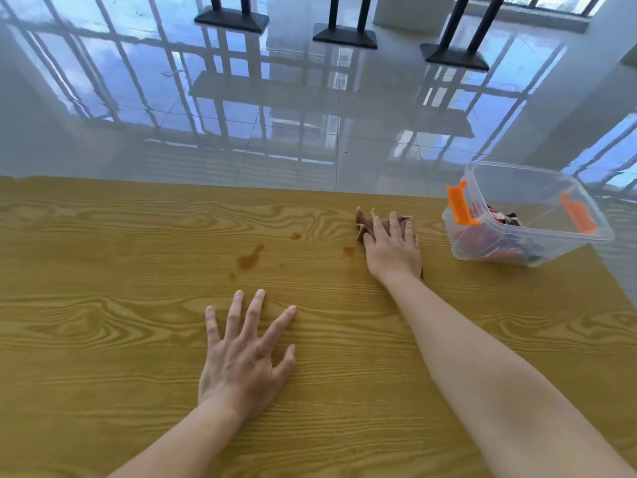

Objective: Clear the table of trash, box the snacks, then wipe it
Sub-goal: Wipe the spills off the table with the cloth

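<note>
My right hand (393, 248) presses flat on a brown cloth (362, 226) on the wooden table (103, 270), towards the far right; most of the cloth is hidden under the palm. My left hand (243, 353) lies flat on the table near the middle, fingers spread, holding nothing. Brown liquid stains (250, 258) mark the wood between the hands, with smaller spots (349, 250) just left of the cloth. A clear plastic box (537, 188) with orange latches stands at the table's right edge, holding red and dark snack packets (482, 238).
The table's far edge runs just beyond the cloth and the box. Past it lies a glossy tiled floor (310, 115) with black furniture bases (344, 36) at the top. The table's right edge slants down past the box.
</note>
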Action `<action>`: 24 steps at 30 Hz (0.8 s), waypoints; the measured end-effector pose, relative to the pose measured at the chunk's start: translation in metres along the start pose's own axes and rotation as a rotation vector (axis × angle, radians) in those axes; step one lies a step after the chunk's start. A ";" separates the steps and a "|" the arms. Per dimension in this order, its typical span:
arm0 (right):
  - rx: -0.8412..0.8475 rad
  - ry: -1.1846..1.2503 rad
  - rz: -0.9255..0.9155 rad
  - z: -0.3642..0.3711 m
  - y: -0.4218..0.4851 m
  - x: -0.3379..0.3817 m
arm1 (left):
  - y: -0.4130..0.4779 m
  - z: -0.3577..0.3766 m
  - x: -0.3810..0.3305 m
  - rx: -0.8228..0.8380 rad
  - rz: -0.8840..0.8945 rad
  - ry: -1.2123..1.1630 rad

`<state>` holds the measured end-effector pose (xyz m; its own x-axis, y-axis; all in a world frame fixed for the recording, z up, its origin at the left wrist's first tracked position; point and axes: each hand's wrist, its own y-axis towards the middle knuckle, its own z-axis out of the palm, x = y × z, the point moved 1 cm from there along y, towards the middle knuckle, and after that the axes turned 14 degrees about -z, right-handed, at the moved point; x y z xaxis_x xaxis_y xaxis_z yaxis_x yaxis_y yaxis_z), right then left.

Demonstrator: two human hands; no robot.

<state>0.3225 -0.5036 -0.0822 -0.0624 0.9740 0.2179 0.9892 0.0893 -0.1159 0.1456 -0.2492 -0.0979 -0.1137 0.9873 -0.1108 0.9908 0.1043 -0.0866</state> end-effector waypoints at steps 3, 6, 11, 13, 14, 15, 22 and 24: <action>-0.054 -0.112 -0.269 0.023 -0.067 0.015 | 0.002 -0.001 -0.001 0.005 0.008 -0.002; -0.051 -0.134 -0.468 0.040 -0.149 0.005 | 0.002 0.002 -0.002 -0.001 0.018 -0.016; -0.024 -0.052 -0.102 0.006 -0.053 -0.011 | 0.001 0.002 -0.001 -0.025 0.013 -0.003; 0.018 0.014 0.004 -0.001 -0.009 0.009 | 0.001 0.002 -0.001 -0.019 0.015 0.003; 0.021 0.003 -0.031 0.002 -0.004 0.021 | 0.001 0.002 0.000 -0.019 0.016 0.001; 0.027 -0.024 -0.121 0.007 -0.011 0.034 | 0.001 0.003 0.000 -0.022 0.013 -0.003; -0.015 -0.149 -0.463 0.037 -0.137 0.011 | 0.001 -0.001 0.001 0.003 0.020 -0.023; -0.008 -0.129 -0.240 0.023 -0.096 0.007 | 0.001 -0.002 0.002 0.010 0.018 -0.051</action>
<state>0.2241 -0.5008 -0.0917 -0.3115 0.9435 0.1127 0.9449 0.3202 -0.0684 0.1464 -0.2472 -0.0959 -0.0999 0.9817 -0.1624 0.9919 0.0854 -0.0938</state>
